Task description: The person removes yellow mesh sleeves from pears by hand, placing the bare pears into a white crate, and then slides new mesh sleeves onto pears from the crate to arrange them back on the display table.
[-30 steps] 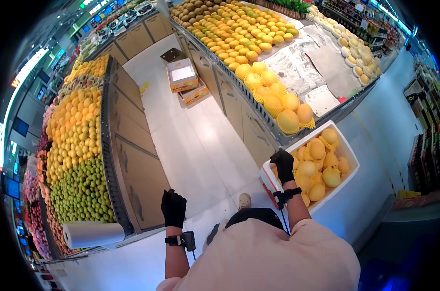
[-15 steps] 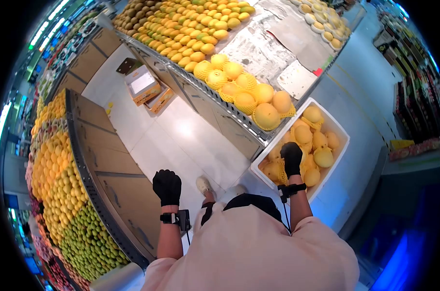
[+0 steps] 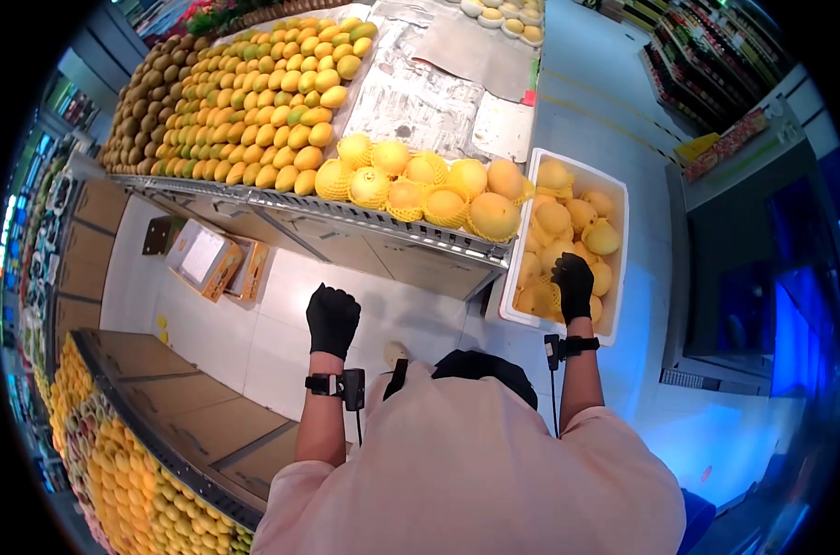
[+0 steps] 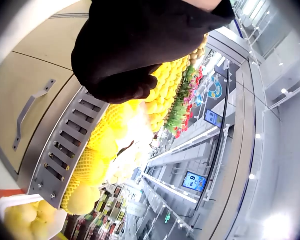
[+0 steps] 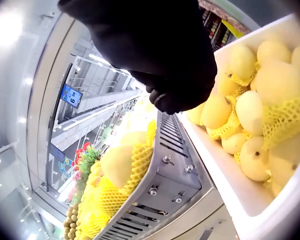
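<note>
My left hand, in a black glove, is held out over the floor with its fingers curled and nothing in them. The left wrist view shows the same gloved fist in front of the fruit stand. My right hand, also gloved and curled, overlaps the near part of a white foam box in the head view. Large round yellow fruits fill this box, some in yellow foam nets. In the right wrist view the curled right hand holds nothing, and the box of fruit appears beside it.
Ahead, a stand with a slotted metal edge bears netted yellow fruits, mangoes and brown fruits. Cartons lie on the aisle floor. Another fruit stand is at lower left, a dark counter at right.
The view has swung to the right, bringing the stand across the front and the other stand to lower left. The right hand has shifted from the box's left rim to over its near part.
</note>
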Available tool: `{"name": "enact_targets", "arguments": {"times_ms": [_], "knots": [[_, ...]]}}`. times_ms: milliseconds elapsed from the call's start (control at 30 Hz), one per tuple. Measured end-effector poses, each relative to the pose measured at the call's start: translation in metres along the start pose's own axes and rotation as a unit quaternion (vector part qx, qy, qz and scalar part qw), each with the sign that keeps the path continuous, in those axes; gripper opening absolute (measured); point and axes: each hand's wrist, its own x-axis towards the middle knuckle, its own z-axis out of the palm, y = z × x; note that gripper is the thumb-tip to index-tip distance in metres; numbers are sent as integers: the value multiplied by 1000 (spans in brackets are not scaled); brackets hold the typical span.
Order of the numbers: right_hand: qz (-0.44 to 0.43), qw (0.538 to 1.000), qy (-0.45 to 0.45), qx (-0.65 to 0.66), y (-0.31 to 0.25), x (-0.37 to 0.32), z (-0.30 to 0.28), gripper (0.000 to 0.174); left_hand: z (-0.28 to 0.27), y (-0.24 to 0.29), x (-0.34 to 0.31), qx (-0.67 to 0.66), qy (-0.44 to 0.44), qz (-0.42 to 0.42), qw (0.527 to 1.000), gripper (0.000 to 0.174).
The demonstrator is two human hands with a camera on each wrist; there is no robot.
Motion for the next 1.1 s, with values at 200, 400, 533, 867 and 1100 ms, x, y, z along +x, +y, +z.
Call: {"name": "enact_targets", "arguments": {"times_ms": [200, 400, 533, 867, 1100], "knots": [[2, 1000, -10, 11, -5, -58, 21, 27, -23, -19, 14, 268, 70, 70, 958, 19], [32, 999, -1, 6, -4, -85, 32, 32, -12, -45, 21, 144, 98, 80, 982, 21], [13, 999, -18, -25, -5, -76, 41, 32, -3, -54, 30, 120, 73, 62, 988, 23], [7, 999, -45, -16, -27, -28, 76, 31, -16, -59, 60, 100, -6, 64, 993, 21], [4, 995, -24, -100, -39, 6, 82, 32, -21, -28, 99, 294, 33, 221, 929, 18]]}}
